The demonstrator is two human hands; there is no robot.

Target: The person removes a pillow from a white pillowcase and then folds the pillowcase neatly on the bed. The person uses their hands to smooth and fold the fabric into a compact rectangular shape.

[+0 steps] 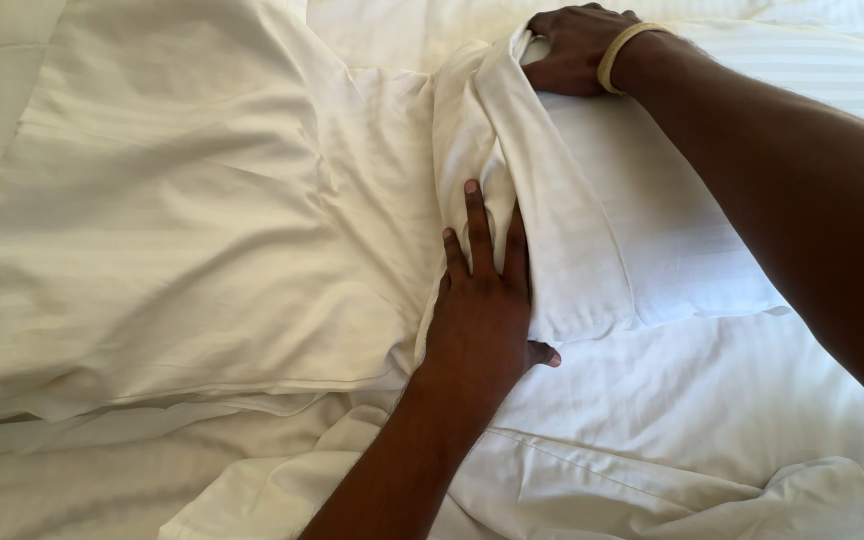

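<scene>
A white striped pillow (pixel 672 210) lies on the right of the bed, with the open end of its white pillowcase (pixel 542 210) bunched around it. My left hand (pixel 482 300) lies flat on the pillowcase's folded edge, fingers together and pressed into the fabric. My right hand (pixel 572 50), a tan band on its wrist, grips the top corner of the pillowcase opening at the far side. A second white pillow (pixel 172 210) lies to the left, touching the bunched fabric.
A rumpled white sheet (pixel 652 470) covers the bed along the near edge. More white bedding (pixel 402 25) lies beyond the pillows at the top.
</scene>
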